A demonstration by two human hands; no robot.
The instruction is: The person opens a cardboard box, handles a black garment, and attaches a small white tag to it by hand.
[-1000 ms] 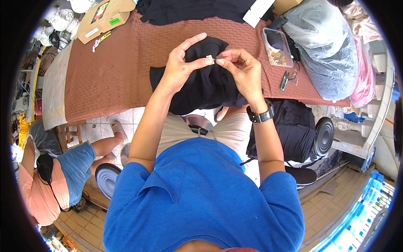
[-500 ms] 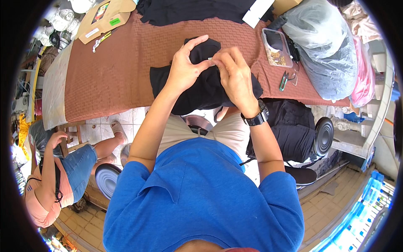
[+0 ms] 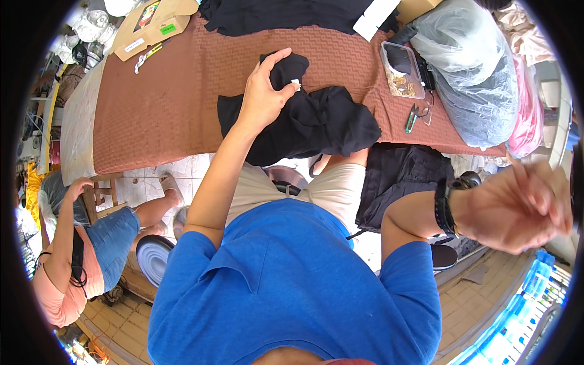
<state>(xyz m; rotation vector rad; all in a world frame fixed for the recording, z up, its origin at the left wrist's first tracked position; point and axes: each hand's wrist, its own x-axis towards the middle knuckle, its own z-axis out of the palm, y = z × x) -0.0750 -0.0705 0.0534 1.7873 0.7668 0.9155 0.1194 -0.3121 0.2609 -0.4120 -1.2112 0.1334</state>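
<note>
Our left hand [image 3: 263, 97] pinches the black cloth [image 3: 304, 121] and its white tag [image 3: 295, 83]; right hand [image 3: 523, 204] at three o'clock – open, empty – so the cloth may slip off the desk [image 3: 164, 103].

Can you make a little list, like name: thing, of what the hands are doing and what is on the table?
left hand: pinches a small white tag on the black garment
right hand: raised off to the right, blurred, away from the table; what it holds cannot be told
table: brown textured cloth
scissors: green, lying right of the garment
tray: clear, small bits inside
bags: large clear plastic, at the right end
</note>
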